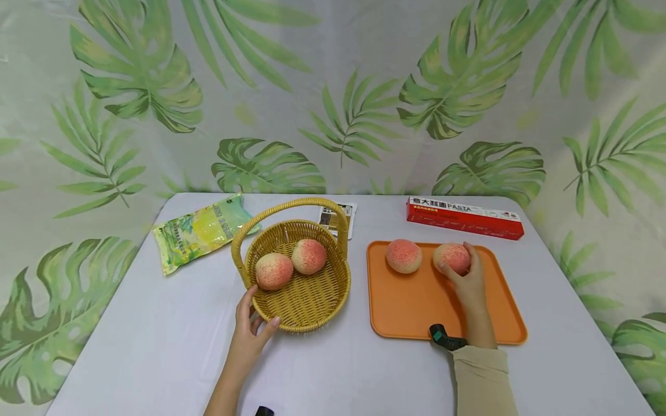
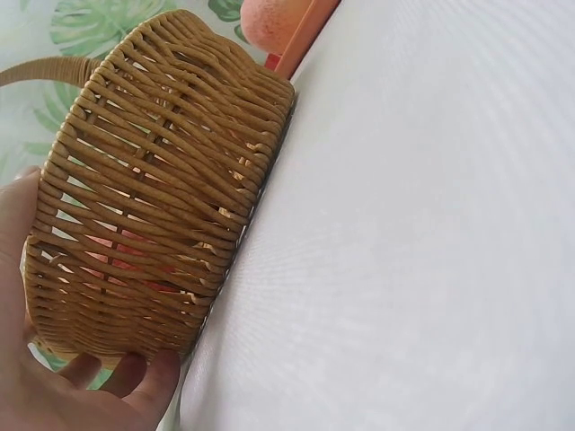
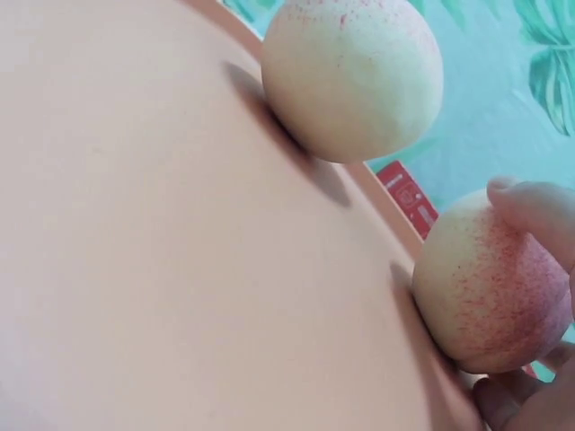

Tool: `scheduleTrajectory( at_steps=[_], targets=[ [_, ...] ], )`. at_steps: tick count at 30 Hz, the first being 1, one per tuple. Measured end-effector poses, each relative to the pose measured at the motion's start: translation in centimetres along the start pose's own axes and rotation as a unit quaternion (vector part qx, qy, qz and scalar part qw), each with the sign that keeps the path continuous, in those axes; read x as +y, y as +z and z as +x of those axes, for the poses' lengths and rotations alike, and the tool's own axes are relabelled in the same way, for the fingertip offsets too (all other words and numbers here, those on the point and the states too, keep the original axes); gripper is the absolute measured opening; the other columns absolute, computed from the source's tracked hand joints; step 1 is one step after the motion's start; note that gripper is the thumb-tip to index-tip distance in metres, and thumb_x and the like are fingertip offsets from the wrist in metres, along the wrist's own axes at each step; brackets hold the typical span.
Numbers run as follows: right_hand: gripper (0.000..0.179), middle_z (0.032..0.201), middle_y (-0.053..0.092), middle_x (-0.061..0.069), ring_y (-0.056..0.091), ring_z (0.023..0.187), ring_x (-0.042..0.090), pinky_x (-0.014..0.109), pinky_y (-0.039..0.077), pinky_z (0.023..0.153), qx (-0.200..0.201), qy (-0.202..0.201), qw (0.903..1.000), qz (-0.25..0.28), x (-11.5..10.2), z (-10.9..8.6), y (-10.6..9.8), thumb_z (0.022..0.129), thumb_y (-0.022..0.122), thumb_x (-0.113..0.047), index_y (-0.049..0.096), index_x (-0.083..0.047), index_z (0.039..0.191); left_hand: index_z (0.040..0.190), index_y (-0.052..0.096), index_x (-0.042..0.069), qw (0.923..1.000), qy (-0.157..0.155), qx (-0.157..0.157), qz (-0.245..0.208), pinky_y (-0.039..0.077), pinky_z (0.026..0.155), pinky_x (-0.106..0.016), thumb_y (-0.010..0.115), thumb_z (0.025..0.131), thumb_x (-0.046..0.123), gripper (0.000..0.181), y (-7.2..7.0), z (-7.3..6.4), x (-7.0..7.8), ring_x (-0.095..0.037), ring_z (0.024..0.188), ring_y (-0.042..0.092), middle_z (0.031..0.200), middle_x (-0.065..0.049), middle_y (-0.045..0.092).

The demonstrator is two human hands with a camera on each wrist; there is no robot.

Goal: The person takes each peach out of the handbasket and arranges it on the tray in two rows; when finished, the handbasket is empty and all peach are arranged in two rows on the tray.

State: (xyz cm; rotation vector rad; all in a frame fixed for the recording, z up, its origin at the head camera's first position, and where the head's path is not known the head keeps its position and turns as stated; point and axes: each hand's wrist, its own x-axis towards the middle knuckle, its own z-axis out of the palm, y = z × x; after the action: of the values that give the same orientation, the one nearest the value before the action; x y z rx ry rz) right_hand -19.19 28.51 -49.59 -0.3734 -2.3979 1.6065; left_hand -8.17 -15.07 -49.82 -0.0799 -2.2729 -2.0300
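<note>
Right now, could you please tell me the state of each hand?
Left hand: holding the wicker basket at its near-left side.
Right hand: holding the rightmost peach between thumb and fingers.

An upright golden-brown wicker basket with an arched handle contains two rounded peaches, cream blushed red, while a third peach and a gripped fourth peach sit slightly apart towards the far edge of a flat orange tray.

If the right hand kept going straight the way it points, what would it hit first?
With the peach in its grasp, the right hand would probably meet the orange tray's far rim first, with the red pasta box beyond. The height is unclear; it might clear the rim.
</note>
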Motion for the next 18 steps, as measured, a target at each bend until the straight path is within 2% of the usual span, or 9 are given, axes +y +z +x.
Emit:
scheduleTrajectory(
  at_steps=[5, 9, 11, 16, 18],
  targets=[
    [0.079, 0.141, 0.023, 0.011, 0.026, 0.124, 0.030, 0.046, 0.028, 0.100, 0.016, -0.009, 0.9992, 0.036, -0.6, -0.3, -0.1, 0.081, 0.068, -0.021, 0.020, -0.018, 0.143, 0.143, 0.013, 0.016, 1.0000, 0.002, 0.000, 0.002, 0.031, 0.092, -0.012, 0.063, 0.084, 0.008, 0.078, 0.0, 0.0, 0.1, -0.033, 0.126, 0.022, 0.143, -0.009, 0.006],
    [0.074, 0.141, 0.024, 0.010, 0.022, 0.126, 0.028, 0.042, 0.023, 0.104, 0.035, -0.032, 0.9970, 0.061, -1.8, -0.8, -0.4, 0.081, 0.067, -0.014, 0.023, -0.015, 0.141, 0.143, 0.014, 0.016, 1.0000, 0.003, 0.001, 0.002, 0.031, 0.092, -0.012, 0.064, 0.084, 0.009, 0.078, 0.0, -0.1, 0.1, -0.033, 0.126, 0.022, 0.143, -0.009, 0.006],
    [0.073, 0.142, 0.023, 0.007, 0.019, 0.129, 0.025, 0.038, 0.017, 0.106, 0.041, -0.050, 0.9956, 0.068, -2.8, -1.1, -0.5, 0.081, 0.066, -0.013, 0.025, -0.016, 0.141, 0.143, 0.014, 0.016, 1.0000, 0.003, 0.001, 0.001, 0.031, 0.093, -0.013, 0.063, 0.084, 0.009, 0.078, 0.0, 0.0, 0.1, -0.033, 0.126, 0.022, 0.143, -0.009, 0.006],
    [0.072, 0.141, 0.027, 0.004, 0.020, 0.130, 0.020, 0.033, 0.014, 0.107, 0.036, -0.139, 0.9834, 0.111, -6.1, -2.4, -0.6, 0.078, 0.067, -0.003, 0.029, -0.013, 0.139, 0.143, 0.014, 0.016, 1.0000, 0.004, -0.001, -0.003, 0.031, 0.092, -0.012, 0.063, 0.085, 0.008, 0.077, 0.0, 0.0, 0.1, -0.034, 0.126, 0.021, 0.143, -0.010, 0.006],
    [0.072, 0.139, 0.031, 0.006, 0.022, 0.129, 0.021, 0.033, 0.016, 0.106, 0.025, -0.191, 0.9722, 0.133, -7.9, -3.1, -0.4, 0.076, 0.066, 0.006, 0.032, -0.009, 0.137, 0.143, 0.014, 0.015, 1.0000, 0.006, 0.000, -0.003, 0.031, 0.092, -0.012, 0.062, 0.085, 0.007, 0.076, 0.0, 0.0, 0.1, -0.035, 0.126, 0.021, 0.143, -0.011, 0.006]
  ],
)
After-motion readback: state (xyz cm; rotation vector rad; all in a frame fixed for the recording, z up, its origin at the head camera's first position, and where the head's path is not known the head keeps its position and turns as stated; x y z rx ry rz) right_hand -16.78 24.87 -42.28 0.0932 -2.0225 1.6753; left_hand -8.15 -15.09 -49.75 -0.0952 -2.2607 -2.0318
